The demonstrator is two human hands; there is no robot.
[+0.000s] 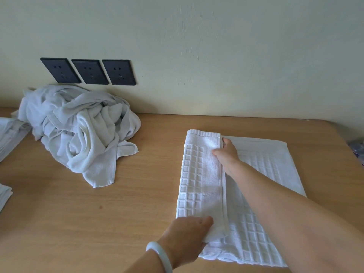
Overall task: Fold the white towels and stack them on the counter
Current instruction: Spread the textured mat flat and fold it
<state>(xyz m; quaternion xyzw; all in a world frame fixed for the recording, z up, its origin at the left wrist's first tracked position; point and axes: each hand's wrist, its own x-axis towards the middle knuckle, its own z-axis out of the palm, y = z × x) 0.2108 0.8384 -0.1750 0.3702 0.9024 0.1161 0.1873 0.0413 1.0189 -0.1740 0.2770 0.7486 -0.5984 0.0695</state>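
Towel (262,168) flap pinched by left hand (187,237) nearer, right hand (226,152) farther along.

White towel (262,168): raised grid of small squares across the middle, fine ribbed band along the near edge, plain smooth hem strip down the folded-over flap.

Heap of towels (78,131): white, going pale grey-blue in the creases; no pattern readable.

Folded towels (9,134) at the left edge: white, faint ribbed lines.

Counter (98,229): light tan wood, fine straight grain, one small darker brown spot (100,207).

Wall (216,46): pale cream with a greenish cast, plain.

Three socket plates (88,71): matt black.

Bracelet (159,255) on the left wrist: milky pale green-white, unpatterned.

Object (357,148) at the right edge: bluish-purple, blurred.
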